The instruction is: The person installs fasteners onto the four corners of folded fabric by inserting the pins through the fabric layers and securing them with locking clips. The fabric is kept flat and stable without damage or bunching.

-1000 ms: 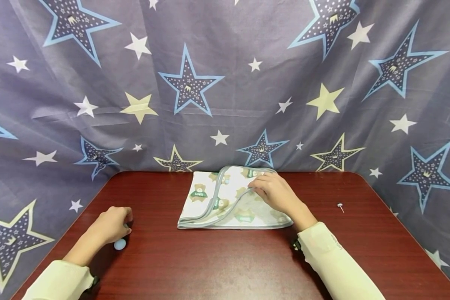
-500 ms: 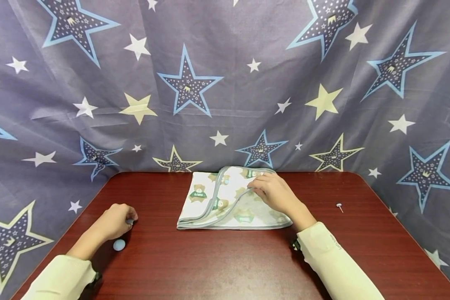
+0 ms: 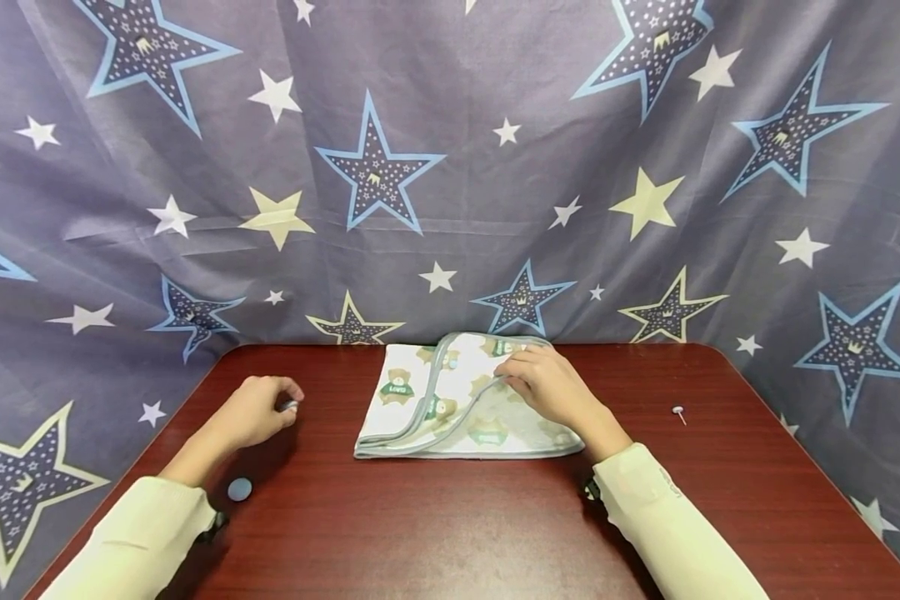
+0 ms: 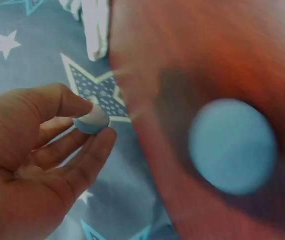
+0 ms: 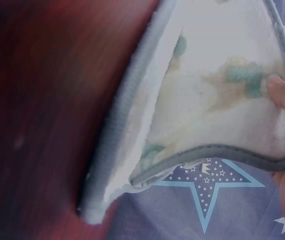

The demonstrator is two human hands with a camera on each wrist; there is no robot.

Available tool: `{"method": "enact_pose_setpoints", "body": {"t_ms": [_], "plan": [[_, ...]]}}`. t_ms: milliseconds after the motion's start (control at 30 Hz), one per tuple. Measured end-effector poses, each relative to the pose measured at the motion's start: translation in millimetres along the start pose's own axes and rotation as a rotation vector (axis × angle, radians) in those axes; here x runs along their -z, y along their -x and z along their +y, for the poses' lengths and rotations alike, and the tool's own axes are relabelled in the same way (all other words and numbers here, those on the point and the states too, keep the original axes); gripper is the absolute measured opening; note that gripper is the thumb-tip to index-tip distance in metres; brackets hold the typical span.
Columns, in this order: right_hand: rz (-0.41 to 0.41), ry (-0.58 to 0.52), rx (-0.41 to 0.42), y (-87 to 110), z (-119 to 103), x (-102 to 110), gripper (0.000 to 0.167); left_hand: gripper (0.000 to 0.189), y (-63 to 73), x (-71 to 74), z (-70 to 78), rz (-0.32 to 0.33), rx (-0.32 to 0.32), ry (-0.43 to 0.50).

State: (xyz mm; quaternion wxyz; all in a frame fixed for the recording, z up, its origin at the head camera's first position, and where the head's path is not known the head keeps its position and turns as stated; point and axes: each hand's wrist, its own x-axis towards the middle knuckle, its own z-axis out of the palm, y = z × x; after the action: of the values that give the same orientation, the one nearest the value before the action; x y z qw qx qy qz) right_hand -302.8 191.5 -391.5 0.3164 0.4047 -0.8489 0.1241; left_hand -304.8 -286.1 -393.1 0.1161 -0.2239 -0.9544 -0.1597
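My left hand (image 3: 251, 414) is raised over the left part of the table, pinching a small round cap (image 4: 92, 120), white above and blue below, between thumb and fingers. Below it on the table lies a flat blue disc (image 3: 239, 489), large and blurred in the left wrist view. A folded white baby blanket (image 3: 397, 408) with bear prints and grey-blue edging lies at the back centre. My right hand (image 3: 549, 385) grips its upper layer by the edging and holds that flap lifted; in the right wrist view the thumb (image 5: 282, 92) presses on the cloth near the edge.
A pin (image 3: 679, 412) with a pale round head lies on the right of the dark red table (image 3: 450, 525). A star-patterned grey curtain (image 3: 450, 167) hangs behind the table and along both sides.
My left hand has lifted from beside the blue disc and moved away and to the right with the small cap. The disc stays behind in plain view. My right hand keeps its grip.
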Motion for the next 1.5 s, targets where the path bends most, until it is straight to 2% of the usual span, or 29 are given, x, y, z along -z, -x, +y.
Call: {"method": "enact_pose_setpoints", "body": {"t_ms": [233,333,500,700,1067,1333,1500], "plan": [[-0.005,-0.007,-0.002,0.9,0.1,-1.6,0.014,0.019,-31.5,-14.1,32.0,0.103,-0.061,0.118],[-0.004,-0.007,0.002,0.6,-0.4,-1.6,0.014,0.019,-43.0,-21.0,46.6,0.116,-0.044,0.226],[-0.002,-0.006,0.003,0.1,-0.4,-0.2,0.014,0.021,-62.0,-29.9,72.8,0.131,0.034,0.419],[0.002,-0.007,0.004,0.6,-0.2,0.2,0.014,0.022,-83.8,-42.0,101.4,0.138,0.045,0.579],[0.011,-0.014,0.027,-0.6,-2.1,-0.1,0.015,0.023,-107.8,-67.1,143.9,0.137,0.133,0.74],[-0.012,-0.022,0.01,1.4,-3.4,-1.0,0.016,0.029,-120.8,-86.2,168.7,0.157,0.165,0.981],[-0.024,-0.026,0.006,0.5,-5.8,-1.6,0.016,0.03,-123.9,-95.0,181.0,0.159,0.172,1.072]]}}
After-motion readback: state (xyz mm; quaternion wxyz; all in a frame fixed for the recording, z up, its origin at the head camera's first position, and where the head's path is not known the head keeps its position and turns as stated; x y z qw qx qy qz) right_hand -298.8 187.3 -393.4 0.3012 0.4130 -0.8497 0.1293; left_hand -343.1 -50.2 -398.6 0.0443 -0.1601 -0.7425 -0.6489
